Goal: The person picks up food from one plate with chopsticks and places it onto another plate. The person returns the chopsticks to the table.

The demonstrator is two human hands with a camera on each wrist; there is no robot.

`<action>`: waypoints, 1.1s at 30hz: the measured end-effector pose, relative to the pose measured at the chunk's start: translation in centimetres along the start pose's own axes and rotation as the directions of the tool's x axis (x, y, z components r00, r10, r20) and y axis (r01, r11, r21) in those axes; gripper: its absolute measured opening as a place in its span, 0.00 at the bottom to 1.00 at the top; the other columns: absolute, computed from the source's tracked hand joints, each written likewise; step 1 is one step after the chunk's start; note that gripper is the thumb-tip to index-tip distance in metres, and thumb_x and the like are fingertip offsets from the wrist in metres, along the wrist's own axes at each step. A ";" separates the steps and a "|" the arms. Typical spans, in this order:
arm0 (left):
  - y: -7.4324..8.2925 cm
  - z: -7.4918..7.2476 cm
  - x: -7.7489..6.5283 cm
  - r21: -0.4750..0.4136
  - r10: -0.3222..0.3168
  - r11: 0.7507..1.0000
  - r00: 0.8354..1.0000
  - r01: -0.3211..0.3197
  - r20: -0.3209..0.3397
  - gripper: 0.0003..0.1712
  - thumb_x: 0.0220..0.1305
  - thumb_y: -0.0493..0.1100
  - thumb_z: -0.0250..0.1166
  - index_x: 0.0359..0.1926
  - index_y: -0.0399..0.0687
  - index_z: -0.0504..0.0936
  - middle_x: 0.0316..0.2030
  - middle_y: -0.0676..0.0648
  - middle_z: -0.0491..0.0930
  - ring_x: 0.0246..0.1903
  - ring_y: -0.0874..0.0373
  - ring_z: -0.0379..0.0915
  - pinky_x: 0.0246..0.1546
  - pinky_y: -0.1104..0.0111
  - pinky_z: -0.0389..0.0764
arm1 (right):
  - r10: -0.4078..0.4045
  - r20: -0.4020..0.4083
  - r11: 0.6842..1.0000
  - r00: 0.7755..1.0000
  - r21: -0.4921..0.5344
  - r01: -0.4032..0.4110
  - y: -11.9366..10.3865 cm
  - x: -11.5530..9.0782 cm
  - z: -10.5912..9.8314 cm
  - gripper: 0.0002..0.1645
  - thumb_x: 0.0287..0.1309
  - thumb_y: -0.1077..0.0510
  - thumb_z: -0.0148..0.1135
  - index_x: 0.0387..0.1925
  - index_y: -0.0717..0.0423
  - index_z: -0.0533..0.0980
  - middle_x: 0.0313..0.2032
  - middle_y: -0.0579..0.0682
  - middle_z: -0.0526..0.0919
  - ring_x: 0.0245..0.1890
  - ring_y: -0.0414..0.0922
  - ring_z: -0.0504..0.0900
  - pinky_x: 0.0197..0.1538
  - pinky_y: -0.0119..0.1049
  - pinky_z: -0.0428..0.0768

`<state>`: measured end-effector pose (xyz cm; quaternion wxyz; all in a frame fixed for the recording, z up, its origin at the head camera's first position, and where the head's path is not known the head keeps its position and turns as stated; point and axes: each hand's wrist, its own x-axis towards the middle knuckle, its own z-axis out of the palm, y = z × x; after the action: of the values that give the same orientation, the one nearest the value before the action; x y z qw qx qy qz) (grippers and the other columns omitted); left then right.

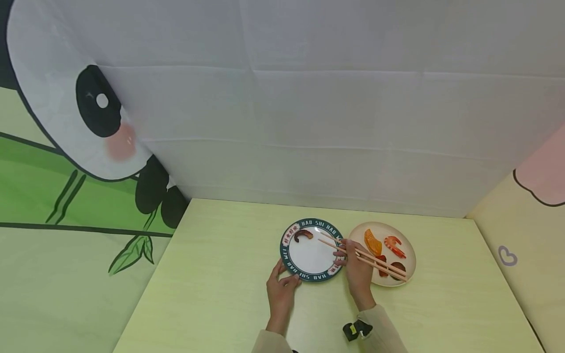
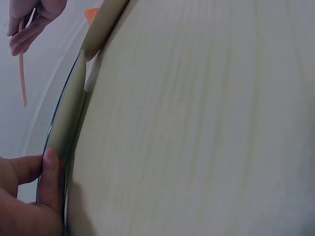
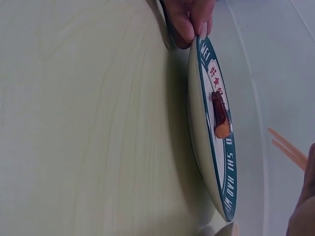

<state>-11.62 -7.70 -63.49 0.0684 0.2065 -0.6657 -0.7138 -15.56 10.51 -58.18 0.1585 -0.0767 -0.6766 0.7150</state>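
Note:
My left hand (image 1: 282,290) pinches the near-left rim of a white plate (image 1: 314,257) with a dark green lettered border. In the left wrist view, thumb and fingers (image 2: 49,179) clasp that rim from both sides. A curved dark-red food piece like an octopus tentacle (image 3: 220,116) lies on this plate, toward its far-left part in the head view. My right hand (image 1: 357,269) holds a pair of wooden chopsticks (image 1: 384,265) above the plate's right side. Their tips point left over the plate, apart from each other, with nothing between them. The tentacle lies left of the tips.
Right of the green-rimmed plate, a beige plate (image 1: 410,247) carries an orange wedge (image 1: 372,241), a shrimp (image 1: 394,246), a dark-red piece (image 1: 383,267) and a round brown piece (image 1: 398,268). Both plates stand on a pale yellow table (image 1: 212,284), with a white cloth backdrop (image 1: 309,147) behind it.

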 end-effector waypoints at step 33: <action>0.6 -0.1 -0.1 0.005 -0.029 1.000 1.000 0.029 -0.003 0.43 0.60 0.22 0.69 0.76 0.35 0.68 0.58 0.35 0.73 0.38 0.52 0.86 0.36 0.67 0.90 | 0.048 0.037 0.999 0.998 -0.017 -0.048 0.0 0.7 1.6 0.23 0.80 0.56 0.55 0.55 0.76 0.80 0.45 0.75 0.85 0.30 0.34 0.89 0.33 0.31 0.89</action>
<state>-11.55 -7.82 -62.93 0.0588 0.2173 -0.6642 -0.7129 -16.69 9.23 -58.03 0.1280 -0.0809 -0.6831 0.7145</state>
